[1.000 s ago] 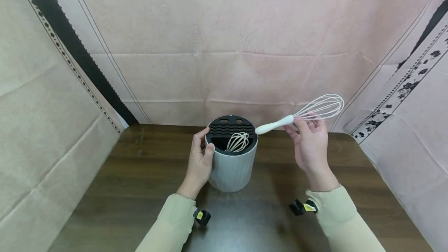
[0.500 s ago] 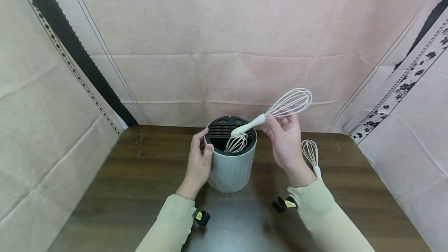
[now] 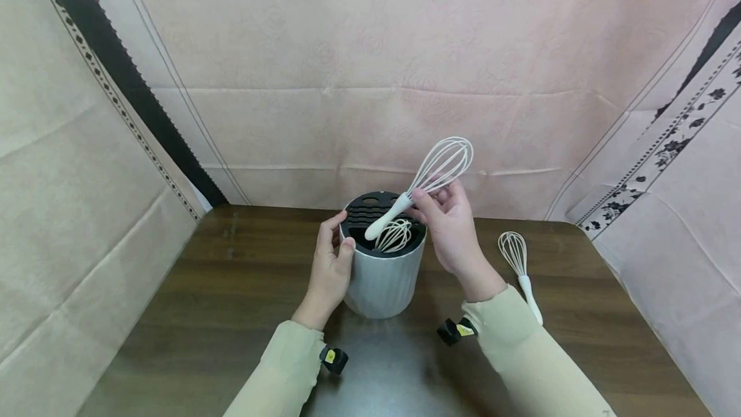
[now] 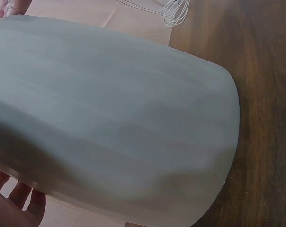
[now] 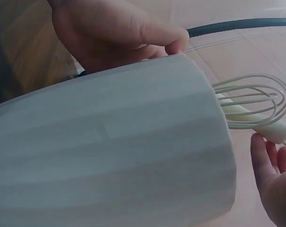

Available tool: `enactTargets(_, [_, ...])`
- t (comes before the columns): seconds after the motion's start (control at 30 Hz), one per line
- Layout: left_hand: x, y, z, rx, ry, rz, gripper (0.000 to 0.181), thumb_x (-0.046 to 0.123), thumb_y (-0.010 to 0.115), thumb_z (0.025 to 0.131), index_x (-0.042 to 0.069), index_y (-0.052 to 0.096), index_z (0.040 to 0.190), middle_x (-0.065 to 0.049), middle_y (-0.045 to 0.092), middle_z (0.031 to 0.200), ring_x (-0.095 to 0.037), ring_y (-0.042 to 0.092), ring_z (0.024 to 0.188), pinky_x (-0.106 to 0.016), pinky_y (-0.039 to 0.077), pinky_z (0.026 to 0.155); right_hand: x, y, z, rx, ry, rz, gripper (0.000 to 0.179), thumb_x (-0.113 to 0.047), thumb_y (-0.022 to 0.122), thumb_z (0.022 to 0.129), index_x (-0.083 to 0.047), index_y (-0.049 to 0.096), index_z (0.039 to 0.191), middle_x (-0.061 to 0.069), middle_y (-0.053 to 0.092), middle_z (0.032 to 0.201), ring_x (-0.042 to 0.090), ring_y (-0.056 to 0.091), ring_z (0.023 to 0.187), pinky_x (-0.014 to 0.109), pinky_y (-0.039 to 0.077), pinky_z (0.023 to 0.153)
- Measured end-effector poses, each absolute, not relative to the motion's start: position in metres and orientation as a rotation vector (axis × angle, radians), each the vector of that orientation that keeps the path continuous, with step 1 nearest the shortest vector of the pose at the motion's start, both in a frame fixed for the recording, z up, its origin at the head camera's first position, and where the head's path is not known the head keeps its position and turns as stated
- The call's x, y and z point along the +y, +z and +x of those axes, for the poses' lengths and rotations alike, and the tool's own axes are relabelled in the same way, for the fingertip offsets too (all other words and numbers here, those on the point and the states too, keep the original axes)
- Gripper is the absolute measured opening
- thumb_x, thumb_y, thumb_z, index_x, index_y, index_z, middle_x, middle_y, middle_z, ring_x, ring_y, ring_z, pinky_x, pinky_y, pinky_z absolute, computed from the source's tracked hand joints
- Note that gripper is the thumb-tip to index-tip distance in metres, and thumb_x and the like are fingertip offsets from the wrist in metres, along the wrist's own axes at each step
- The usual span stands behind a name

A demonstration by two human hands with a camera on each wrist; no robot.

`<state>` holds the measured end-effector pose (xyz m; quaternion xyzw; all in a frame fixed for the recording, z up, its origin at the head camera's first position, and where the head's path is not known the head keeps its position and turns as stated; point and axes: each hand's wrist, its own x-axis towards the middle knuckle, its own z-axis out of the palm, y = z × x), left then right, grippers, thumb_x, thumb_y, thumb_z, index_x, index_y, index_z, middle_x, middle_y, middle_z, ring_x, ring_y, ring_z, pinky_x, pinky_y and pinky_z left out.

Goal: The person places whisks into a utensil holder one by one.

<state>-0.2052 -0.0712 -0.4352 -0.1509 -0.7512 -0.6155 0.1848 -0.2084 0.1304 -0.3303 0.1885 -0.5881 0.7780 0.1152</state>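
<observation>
Holder [image 3: 382,285]: pale, ribbed, upright on the table [image 3: 260,301], with a ridged top [image 3: 361,214] and a half-round slot [image 3: 360,237] on the near side.
Left hand [image 3: 330,266]: curled about the rim, fingers on the far side and thumb nearer, gripping the holder.
Right hand [image 3: 451,224]: thumb and fingers closed in a pinch near the neck of the held whisk [image 3: 399,206].
Held whisk: slanted over the holder, wires up and right, handle end down and left above the slot; its rounded tip shows whole from the head view, so it seems not yet inside.
Slot's tenant: small whisk [image 3: 393,235], wires up, just beside that handle tip.
Table whisk [image 3: 527,285]: lying right of the holder, near the right forearm, wires away from the person.
Handle angle: tilting it nearer upright should let it drop cleanly.
Tip's aim: the slot's left part looks freest; drifting right risks snagging the small whisk's wires.
Rim grip: a firm hold should stop the holder tipping.
Pinch: best released once the handle is well seated.
</observation>
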Motion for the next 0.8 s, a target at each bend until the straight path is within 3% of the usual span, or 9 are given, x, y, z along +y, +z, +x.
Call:
enactTargets(0.23, [-0.068, -0.422, -0.197, -2.111, -1.765, -0.422, 0.046, 0.015, 0.046, 0.099, 0.012, 0.038, 0.144, -0.012, 0.039, 0.14, -0.033, 0.043, 0.113, -0.05, 0.041, 0.093, 0.13, -0.335, -0.207, -1.856, 2.25, 0.566, 0.044, -0.011, 0.06, 0.095, -0.004, 0.038, 0.132, 0.022, 0.054, 0.123, 0.027, 0.059, 0.11, 0.041, 0.05, 0.088])
enactTargets(0.43, [-0.068, -0.398, -0.181, -2.121, -1.772, -0.417, 0.046, 0.012, 0.044, 0.097, 0.003, 0.037, 0.142, -0.016, 0.039, 0.139, -0.032, 0.043, 0.112, -0.048, 0.041, 0.093, 0.127, -0.336, -0.207, -1.881, 2.253, 0.56, 0.043, -0.011, 0.062, 0.094, -0.004, 0.039, 0.129, 0.026, 0.052, 0.125, 0.026, 0.059, 0.111, 0.04, 0.05, 0.089])
enactTargets(0.7, [-0.071, -0.434, -0.204, -2.129, -1.725, -0.419, 0.044, 0.024, 0.045, 0.1, 0.026, 0.036, 0.143, 0.001, 0.039, 0.14, -0.024, 0.043, 0.112, -0.045, 0.043, 0.092, 0.122, -0.335, -0.204, -1.995, 2.205, 0.578, 0.044, -0.011, 0.062, 0.094, -0.002, 0.04, 0.13, 0.027, 0.053, 0.127, 0.032, 0.059, 0.111, 0.038, 0.05, 0.09])
enactTargets(0.8, [-0.07, -0.434, -0.203, -2.13, -1.72, -0.42, 0.044, 0.023, 0.045, 0.1, 0.026, 0.036, 0.143, 0.001, 0.039, 0.14, -0.023, 0.043, 0.113, -0.046, 0.043, 0.092, 0.123, -0.335, -0.202, -2.058, 2.164, 0.598, 0.047, -0.013, 0.063, 0.093, 0.001, 0.04, 0.132, 0.028, 0.054, 0.126, 0.034, 0.058, 0.111, 0.036, 0.049, 0.091])
